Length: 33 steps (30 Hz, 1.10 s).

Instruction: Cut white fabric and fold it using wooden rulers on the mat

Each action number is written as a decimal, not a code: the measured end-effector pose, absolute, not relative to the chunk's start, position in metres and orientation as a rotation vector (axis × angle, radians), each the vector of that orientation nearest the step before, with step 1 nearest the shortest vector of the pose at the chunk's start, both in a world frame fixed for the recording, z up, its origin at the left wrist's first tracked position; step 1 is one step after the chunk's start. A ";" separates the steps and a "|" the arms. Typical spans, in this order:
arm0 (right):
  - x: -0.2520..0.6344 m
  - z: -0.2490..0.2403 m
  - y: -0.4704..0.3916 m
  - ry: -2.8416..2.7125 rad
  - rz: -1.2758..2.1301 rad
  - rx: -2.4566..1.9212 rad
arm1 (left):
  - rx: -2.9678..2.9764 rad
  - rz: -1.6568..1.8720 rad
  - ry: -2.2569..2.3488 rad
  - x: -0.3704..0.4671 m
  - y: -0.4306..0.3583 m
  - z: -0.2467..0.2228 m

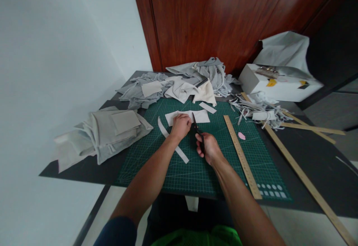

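Observation:
A pale strip of fabric [203,116] lies across the upper middle of the green cutting mat [156,171]. My left hand [181,125] is closed on its near edge, fingertips partly hidden. In my right hand [208,147] is a pair of black scissors [195,121], fingers wrapped round the handles. The blades point away from me and meet the fabric just right of my left hand. A narrow curved offcut [182,155] runs beneath my left forearm, and a short pale strip [207,107] rests beyond the fabric.
Wooden rulers [242,156] lie to the right, near a pink scrap [241,136] and a heap of thin offcuts [260,108]. Folded cloth [112,134] is stacked at left. Crumpled fabric [181,85] lines the back, with a white box [282,84] at back right.

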State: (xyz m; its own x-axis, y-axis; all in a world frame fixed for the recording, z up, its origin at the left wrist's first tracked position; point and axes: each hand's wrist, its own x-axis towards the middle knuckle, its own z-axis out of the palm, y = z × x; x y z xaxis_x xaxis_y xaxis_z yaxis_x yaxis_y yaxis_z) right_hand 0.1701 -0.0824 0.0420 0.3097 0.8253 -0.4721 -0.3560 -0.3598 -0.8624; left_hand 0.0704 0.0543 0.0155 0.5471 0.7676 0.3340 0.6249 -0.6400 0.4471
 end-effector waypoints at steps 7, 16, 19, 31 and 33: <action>0.175 0.040 -0.075 -0.487 1.331 -1.444 | 2.504 0.717 1.181 0.070 0.053 0.017; 0.177 0.041 -0.071 -0.499 1.337 -1.445 | 2.492 0.717 1.187 0.070 0.052 0.019; 0.179 0.044 -0.066 -0.478 1.350 -1.444 | 2.488 0.721 1.183 0.070 0.052 0.018; 0.188 0.047 -0.066 -0.647 1.301 -1.557 | 2.405 0.823 1.159 0.072 0.062 0.009; 0.194 0.050 -0.072 -0.805 1.252 -1.700 | 2.339 0.874 1.194 0.071 0.065 0.009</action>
